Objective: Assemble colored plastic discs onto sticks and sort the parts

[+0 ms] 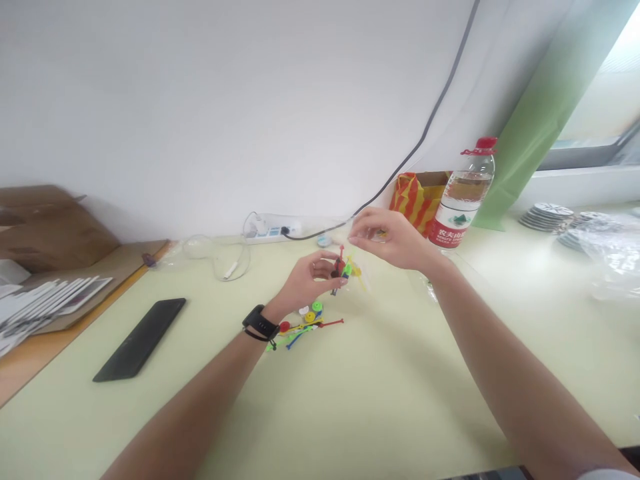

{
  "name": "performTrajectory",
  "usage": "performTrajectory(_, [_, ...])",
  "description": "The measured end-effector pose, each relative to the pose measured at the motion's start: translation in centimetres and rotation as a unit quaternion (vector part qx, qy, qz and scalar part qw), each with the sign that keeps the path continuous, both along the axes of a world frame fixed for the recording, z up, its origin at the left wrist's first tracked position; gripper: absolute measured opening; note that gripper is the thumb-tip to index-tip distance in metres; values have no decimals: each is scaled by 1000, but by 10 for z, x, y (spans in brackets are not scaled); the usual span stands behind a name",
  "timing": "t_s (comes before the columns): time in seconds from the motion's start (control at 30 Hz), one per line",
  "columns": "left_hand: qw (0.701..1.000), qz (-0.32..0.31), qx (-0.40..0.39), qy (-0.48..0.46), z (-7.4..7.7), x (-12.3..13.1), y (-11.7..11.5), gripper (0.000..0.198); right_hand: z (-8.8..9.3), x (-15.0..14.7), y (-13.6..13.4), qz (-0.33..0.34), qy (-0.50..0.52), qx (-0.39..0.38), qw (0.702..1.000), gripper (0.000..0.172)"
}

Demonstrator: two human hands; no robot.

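Observation:
My left hand (306,280), with a black watch on its wrist, is closed around a small cluster of coloured plastic pieces (346,268). Red, green and dark parts show between thumb and fingers, and a blurred yellow part sticks out to the right. Just up and to the right, my right hand (393,235) has its thumb and fingertips pressed together; whatever they hold, if anything, is too small to make out. Below the left hand, loose plastic sticks and small round pieces (310,317) in red, yellow, green, blue and white lie on the pale green table (320,407).
A black flat slab (141,340) lies at left, near white cards (55,300) and a cardboard box (55,227). A power strip (273,228) sits against the wall. At right stand a water bottle (463,197), a striped bag (417,203) and stacked discs (546,217).

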State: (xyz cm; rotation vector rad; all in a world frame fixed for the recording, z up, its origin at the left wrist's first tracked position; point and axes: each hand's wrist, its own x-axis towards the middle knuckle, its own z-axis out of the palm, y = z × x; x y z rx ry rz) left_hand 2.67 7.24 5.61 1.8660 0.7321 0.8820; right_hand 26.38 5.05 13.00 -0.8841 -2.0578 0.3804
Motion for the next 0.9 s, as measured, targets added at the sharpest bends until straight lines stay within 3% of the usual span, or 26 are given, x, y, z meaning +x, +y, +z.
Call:
performTrajectory(0.1, [997,35,56,-38,1,2,0,42,4,1,-4,3,-14,4,1000,22])
performTrajectory(0.23, [995,41,87,14,0,2,2,46,6,3,-6,33,-69,-18,997,16])
performTrajectory(0.43, [993,84,68,43,0,-2,5,61,-3,9,2,-63,-20,48,997,14])
performTrajectory(0.57, [990,116,64,37,3,-3,5,63,-8,11,8,-10,-87,0,996,13])
performTrajectory(0.7, [991,111,64,49,4,-2,4,64,-13,12,13,-44,-51,-1,998,13])
performTrajectory(0.9, [986,94,68,123,-8,-3,6,59,-36,25,28,-58,-131,-45,989,16])
